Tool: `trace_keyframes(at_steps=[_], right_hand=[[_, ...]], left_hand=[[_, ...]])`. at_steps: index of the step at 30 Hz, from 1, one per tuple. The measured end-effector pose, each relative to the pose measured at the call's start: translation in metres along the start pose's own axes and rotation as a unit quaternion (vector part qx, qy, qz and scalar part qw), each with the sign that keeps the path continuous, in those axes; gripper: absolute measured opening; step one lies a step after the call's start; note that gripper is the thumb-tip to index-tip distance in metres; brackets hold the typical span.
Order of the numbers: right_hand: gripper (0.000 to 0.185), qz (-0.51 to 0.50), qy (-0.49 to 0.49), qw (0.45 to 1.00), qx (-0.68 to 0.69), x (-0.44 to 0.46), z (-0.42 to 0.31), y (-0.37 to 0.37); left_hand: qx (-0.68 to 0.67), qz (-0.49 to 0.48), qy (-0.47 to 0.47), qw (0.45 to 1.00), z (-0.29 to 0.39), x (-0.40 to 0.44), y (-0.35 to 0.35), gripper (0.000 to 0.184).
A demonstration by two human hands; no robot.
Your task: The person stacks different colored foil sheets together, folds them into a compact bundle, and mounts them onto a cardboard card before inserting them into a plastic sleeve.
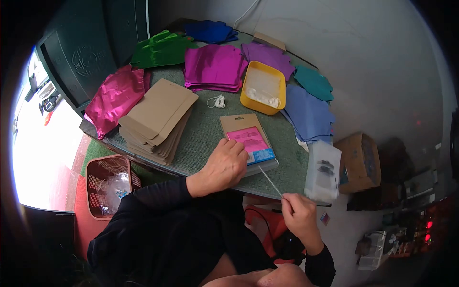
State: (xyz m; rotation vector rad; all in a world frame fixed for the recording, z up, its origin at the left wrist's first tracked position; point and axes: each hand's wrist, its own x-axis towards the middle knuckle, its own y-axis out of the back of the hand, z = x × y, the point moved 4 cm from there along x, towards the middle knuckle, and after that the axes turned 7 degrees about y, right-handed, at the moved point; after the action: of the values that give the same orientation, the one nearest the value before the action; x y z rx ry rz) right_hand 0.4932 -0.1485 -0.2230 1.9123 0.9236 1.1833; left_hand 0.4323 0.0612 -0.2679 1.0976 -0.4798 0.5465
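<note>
On the green mat lies a packet: a brown cardboard hanger card (235,122) with a pink sheet (251,137) and a blue strip along its bottom. Clear plastic shows at the packet's near edge. My left hand (220,165) is closed at the packet's lower left, its fingertips partly hidden under the knuckles. My right hand (300,213), off the table's front edge, pinches one end of a thin whitish strip (271,182). That strip runs taut up to the packet's near edge beside my left hand. A small white string bundle (217,101) rests behind the packet.
Stacked brown cards (155,112) stand at left. Around the back lie pink foil (117,95), green, magenta (213,67), purple, teal and blue sheets (308,115). A yellow tray (264,109) holds white string. Clear bags (322,172) hang at right; a brown basket (91,191) stands below left.
</note>
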Motion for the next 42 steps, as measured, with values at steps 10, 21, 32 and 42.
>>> trace_keyframes(at_steps=[10, 21, 32, 42], right_hand=[[0.012, -0.037, 0.062, 0.997, -0.034, 0.026, 0.007, -0.047], [0.011, 0.012, 0.038, 0.999, 0.013, 0.036, 0.036, -0.049], [0.013, 0.043, -0.019, 0.999, 0.021, 0.039, 0.039, -0.059], [0.018, 0.030, 0.009, 0.998, 0.057, 0.024, 0.012, -0.066]], left_hand=[[-0.026, -0.019, -0.019, 0.999, 0.027, -0.009, -0.010, 0.015], [0.069, -0.188, -0.081, 0.976, -0.012, 0.014, 0.023, 0.086], [0.109, -0.200, 0.018, 0.974, -0.037, 0.006, -0.004, 0.117], [0.131, -0.139, 0.027, 0.981, -0.032, 0.008, -0.002, 0.123]])
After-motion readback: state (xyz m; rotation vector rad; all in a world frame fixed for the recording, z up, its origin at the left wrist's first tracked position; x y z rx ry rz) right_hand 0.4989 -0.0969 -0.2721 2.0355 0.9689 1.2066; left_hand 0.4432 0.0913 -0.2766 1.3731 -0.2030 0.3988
